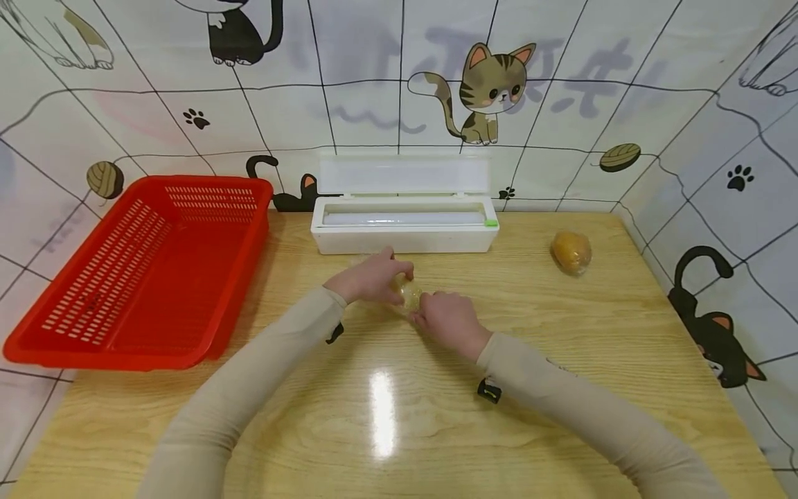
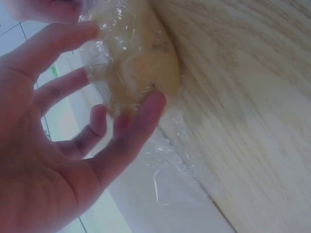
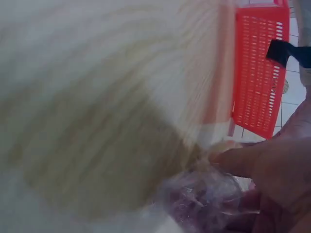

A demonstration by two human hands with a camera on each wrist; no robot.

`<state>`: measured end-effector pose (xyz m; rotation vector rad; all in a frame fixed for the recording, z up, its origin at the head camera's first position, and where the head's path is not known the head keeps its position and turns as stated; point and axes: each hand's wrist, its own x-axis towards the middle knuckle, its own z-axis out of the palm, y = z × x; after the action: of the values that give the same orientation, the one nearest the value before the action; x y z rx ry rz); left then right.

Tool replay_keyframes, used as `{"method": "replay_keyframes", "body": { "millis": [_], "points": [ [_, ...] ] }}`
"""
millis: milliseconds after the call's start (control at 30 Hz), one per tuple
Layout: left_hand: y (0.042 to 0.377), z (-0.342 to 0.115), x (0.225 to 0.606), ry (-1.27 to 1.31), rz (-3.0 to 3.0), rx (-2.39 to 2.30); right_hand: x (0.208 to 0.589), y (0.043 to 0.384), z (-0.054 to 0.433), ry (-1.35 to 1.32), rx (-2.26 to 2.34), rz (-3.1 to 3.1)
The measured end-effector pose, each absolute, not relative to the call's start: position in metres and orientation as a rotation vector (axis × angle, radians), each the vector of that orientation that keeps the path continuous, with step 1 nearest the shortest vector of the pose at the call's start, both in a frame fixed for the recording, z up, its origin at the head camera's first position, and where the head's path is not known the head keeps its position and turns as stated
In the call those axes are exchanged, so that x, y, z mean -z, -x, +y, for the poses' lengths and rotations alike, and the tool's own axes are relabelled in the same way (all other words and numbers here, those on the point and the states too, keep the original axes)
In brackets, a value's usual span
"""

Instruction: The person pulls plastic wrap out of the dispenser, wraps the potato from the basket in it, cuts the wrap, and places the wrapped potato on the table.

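Note:
A pale yellow, rounded piece of produce [image 1: 409, 294] with a few brown marks is partly covered in clear cling film, low over the table in front of the white box. My left hand [image 1: 373, 276] holds it from the left, the thumb on one side and the fingers spread round the other. From the right, my right hand [image 1: 454, 319] pinches the cling film [image 3: 199, 194] at its end. Loose film [image 2: 170, 165] trails past the left thumb in the left wrist view.
Behind the hands stands a white cling film box [image 1: 399, 240], its lid raised and a roll inside. A red plastic basket [image 1: 218, 305] is on the left. At the back right sits an orange-yellow rounded item [image 1: 571, 252] in film. Patterned cloth surrounds the wooden table [image 1: 324, 430].

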<state>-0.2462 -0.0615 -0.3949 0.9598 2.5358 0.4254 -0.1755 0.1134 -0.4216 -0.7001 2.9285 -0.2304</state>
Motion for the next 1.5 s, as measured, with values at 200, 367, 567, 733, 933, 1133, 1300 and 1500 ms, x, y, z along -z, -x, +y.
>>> {"method": "replay_keyframes", "body": {
  "millis": [200,367,567,733,933,1133,1300,1500],
  "points": [
    [0.251,-0.061,0.395,-0.972,2.518,-0.417,0.429,0.172,0.116,0.728,0.152,3.03],
    [0.252,-0.056,0.394,-0.991,2.517,-0.385,0.428,0.171,0.112,1.009,-0.28,3.017],
    [0.254,-0.053,0.392,-0.989,2.521,-0.353,0.421,0.175,0.107,1.411,-0.672,2.877],
    [0.253,-0.054,0.393,-0.995,2.517,-0.392,0.419,0.181,0.109,1.694,-0.91,2.765],
    [0.253,-0.057,0.394,-1.004,2.519,-0.427,0.41,0.196,0.119,2.022,-0.988,2.553],
    [0.255,-0.057,0.394,-1.031,2.518,-0.433,0.404,0.207,0.125,2.242,-0.994,2.485],
    [0.256,-0.056,0.396,-1.029,2.504,-0.422,0.387,0.21,0.125,2.09,-0.843,2.521],
    [0.256,-0.061,0.4,-1.014,2.479,-0.494,0.367,0.212,0.126,1.759,-0.394,2.579]
  ]
}}
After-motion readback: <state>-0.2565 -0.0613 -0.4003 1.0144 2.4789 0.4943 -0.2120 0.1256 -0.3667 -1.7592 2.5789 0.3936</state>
